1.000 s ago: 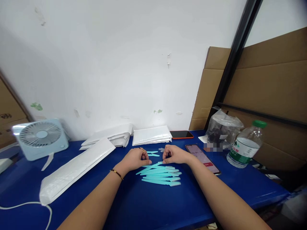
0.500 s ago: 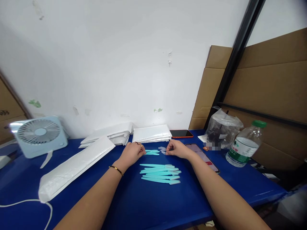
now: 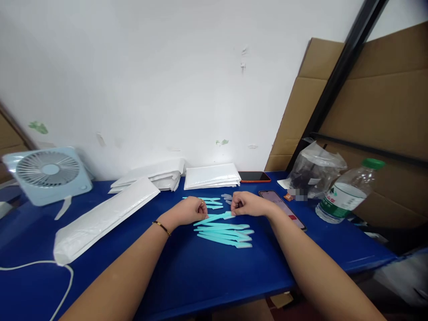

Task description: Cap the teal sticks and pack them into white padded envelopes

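Note:
My left hand [image 3: 187, 211] is closed in a pinch on the handle of a turquoise eyebrow razor [image 3: 216, 217], held just above the blue table. At the razor's blade end, the closed fingers of my right hand [image 3: 248, 204] grip its pale tip cover. Nearer to me lie several turquoise eyebrow razors [image 3: 224, 240] side by side, with pale covers on their right ends. Behind my left hand several more razors [image 3: 214, 207] lie close together, partly hidden by the fingers. Small translucent blade caps [image 3: 227, 197] sit beyond my right fingers, partly covered by them.
White padded mailers [image 3: 212, 176] lie along the wall, with a long one [image 3: 107, 218] at left beside a blue fan [image 3: 50, 174]. To the right are a phone [image 3: 284, 209], a bagged cup [image 3: 312, 171] and a water bottle [image 3: 347, 191]. A dark phone [image 3: 256, 177] lies at the back.
Both hands have come nearer to me from the back razors and caps, and now hold one razor between them. The camera view has tilted slightly downward.

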`<state>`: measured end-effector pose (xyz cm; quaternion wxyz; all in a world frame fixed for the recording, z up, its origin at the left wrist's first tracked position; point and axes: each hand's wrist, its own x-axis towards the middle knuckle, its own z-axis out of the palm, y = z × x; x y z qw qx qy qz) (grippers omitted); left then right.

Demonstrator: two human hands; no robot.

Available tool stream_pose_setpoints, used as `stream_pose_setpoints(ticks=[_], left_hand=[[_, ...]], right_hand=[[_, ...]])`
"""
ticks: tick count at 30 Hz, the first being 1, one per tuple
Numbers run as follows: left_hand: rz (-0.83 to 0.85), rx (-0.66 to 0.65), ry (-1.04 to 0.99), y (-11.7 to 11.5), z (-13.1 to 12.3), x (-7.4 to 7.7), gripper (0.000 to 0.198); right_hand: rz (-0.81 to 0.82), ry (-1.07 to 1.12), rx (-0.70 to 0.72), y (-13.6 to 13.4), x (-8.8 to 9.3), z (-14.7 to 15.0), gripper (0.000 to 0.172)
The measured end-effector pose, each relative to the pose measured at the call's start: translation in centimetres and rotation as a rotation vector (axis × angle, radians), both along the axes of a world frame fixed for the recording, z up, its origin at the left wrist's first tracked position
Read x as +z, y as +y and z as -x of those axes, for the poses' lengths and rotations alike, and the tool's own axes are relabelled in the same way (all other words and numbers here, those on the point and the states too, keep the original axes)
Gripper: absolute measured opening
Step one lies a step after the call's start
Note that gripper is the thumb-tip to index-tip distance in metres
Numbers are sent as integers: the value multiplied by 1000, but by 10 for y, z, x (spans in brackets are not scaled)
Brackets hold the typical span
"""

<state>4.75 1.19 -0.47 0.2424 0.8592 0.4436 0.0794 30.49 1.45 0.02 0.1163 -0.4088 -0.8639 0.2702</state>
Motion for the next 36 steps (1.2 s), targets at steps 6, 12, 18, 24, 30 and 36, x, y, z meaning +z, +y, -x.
stream_pose_setpoints(ticks=[6,12,18,24,30,36], left_hand=[[-9,110,-40,15,13,-5,19],[19,147,-79,20,18,-7,23],[101,109,-290,18,12,-7,26],[279,30,-378,13,6,-7,21],[275,64,-418,19,9,-10,22],[273,72,-433,21,14,-5,23]], right_hand=[[-39,93,-124,6,4,-12,23],[2,67,-22,9,1,-10,24],[-49,162,-87,9,-7,0,24],[226,366,-157,6,-8,7,26],[379,638,-206,5,-10,13,34],[412,721,-291,11,-10,2,30]])
